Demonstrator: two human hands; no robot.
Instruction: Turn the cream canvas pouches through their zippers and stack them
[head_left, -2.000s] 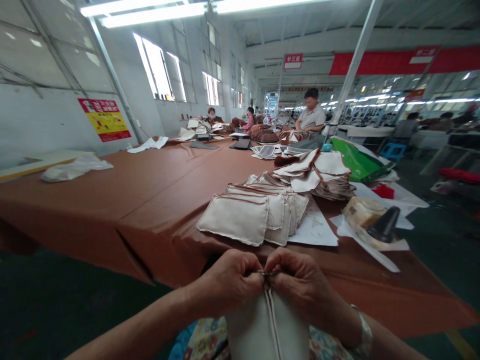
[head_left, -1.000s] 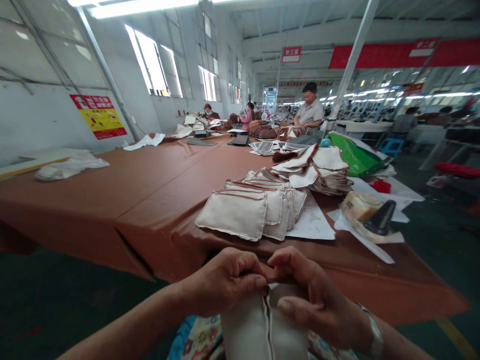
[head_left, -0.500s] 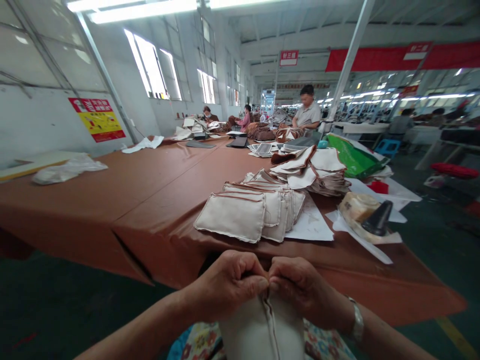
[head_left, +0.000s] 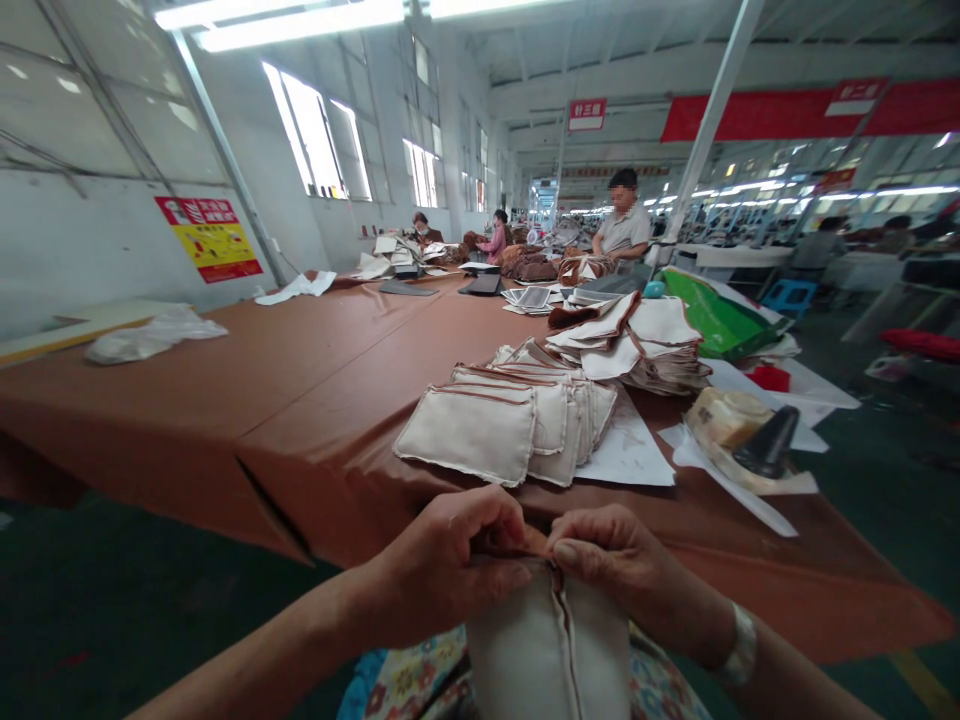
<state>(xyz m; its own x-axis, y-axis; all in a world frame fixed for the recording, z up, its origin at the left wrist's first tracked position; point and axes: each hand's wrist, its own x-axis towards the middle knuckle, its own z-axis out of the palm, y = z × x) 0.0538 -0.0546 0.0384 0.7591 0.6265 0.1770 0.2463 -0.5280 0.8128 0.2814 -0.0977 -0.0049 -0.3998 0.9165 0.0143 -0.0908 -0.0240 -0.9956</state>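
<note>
A cream fabric panel [head_left: 517, 655] with a brown-edged seam down its middle lies over my lap at the bottom of the head view. My left hand [head_left: 457, 555] is closed on its upper edge, thumb on the near side. Close beside it, my right hand [head_left: 611, 555] pinches the same edge at the top of the seam. A bit of brown material shows between the fingers of the two hands. Just beyond, on the table, lies a fanned stack of similar cream stitched pieces [head_left: 469, 430] with brown trim.
The table [head_left: 300, 390] has a brown cover. A taller pile of cream pieces [head_left: 664, 335], a green bag [head_left: 716, 310], white paper [head_left: 630, 450] and a black cone [head_left: 769, 445] stand on its right. Clear plastic [head_left: 154, 335] lies at left. Further back a person [head_left: 622, 225] handles brown pieces.
My hands have moved slightly apart at the panel's top edge, and brown material now shows between them. The panel appears a little further right, as the whole view has shifted slightly.
</note>
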